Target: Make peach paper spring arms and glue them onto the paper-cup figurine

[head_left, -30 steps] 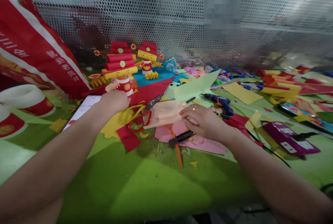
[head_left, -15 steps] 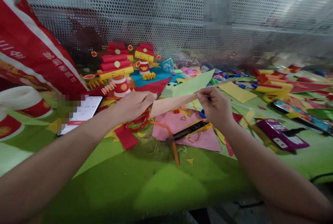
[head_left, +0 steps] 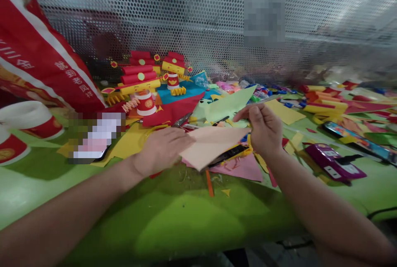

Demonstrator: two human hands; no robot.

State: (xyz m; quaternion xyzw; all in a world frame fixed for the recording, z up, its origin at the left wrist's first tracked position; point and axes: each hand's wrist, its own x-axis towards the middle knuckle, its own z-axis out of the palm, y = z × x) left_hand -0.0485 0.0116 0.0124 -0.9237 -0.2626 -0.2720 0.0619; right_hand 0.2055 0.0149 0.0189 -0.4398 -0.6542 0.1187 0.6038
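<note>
A peach sheet of paper (head_left: pixel 214 145) is tilted above the pile in front of me. My left hand (head_left: pixel 166 147) has its left edge, fingers closed over it and slightly blurred. My right hand (head_left: pixel 266 128) is closed beside the sheet's right corner, thumb against curled fingers; what lies between them is hidden. Under the sheet, a black and yellow utility knife (head_left: pixel 231 155) rests on pink paper (head_left: pixel 242 171), partly covered. An orange strip (head_left: pixel 210 183) sticks out below. Behind the sheet stands a folded pale green paper (head_left: pixel 231 103).
Red and yellow paper figures on cups (head_left: pixel 146 103) stand at the back left. White and red paper cups (head_left: pixel 34 120), a phone (head_left: pixel 96 138) and a red bag (head_left: pixel 52 47) are on the left. A purple power strip (head_left: pixel 335 162) and another phone (head_left: pixel 359 138) lie right.
The peach sheet has turned from nearly edge-on to face up, and has come lower and nearer. My left hand moved down; my right hand shifted slightly right. The red scissor handles are now hidden.
</note>
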